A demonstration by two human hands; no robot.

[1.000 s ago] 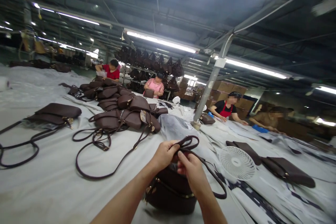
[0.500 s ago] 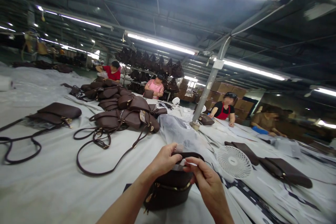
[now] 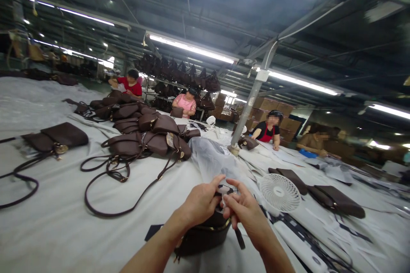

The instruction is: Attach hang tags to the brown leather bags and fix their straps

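A dark brown handbag (image 3: pixel 205 239) with a gold zipper sits on the white-covered table right in front of me. My left hand (image 3: pixel 201 202) is closed at the bag's top, its index finger stretched forward and its thumb bent inward. Facing it, my right hand (image 3: pixel 245 209) pinches a small white piece (image 3: pixel 225 196) above the bag's opening. Another pale, see-through scrap (image 3: pixel 224 188) shows between the two hands. What the left fingers grip is hidden. A short dark strap end (image 3: pixel 239 239) hangs beneath the right hand.
A heap of brown bags (image 3: pixel 153 132) with straps lies ahead left; a single bag (image 3: pixel 56 136) lies further left. To the right stand a white fan (image 3: pixel 279 193) and flat bags (image 3: pixel 336 200). Plastic sheeting (image 3: pixel 211 160) and a metal post (image 3: pixel 253 108) are ahead. Several people work beyond.
My hands have drawn closer together over the bag's top, and the bag's raised dark rim is now hidden behind them. A strap end now shows under the right hand. The view has shifted slightly right.
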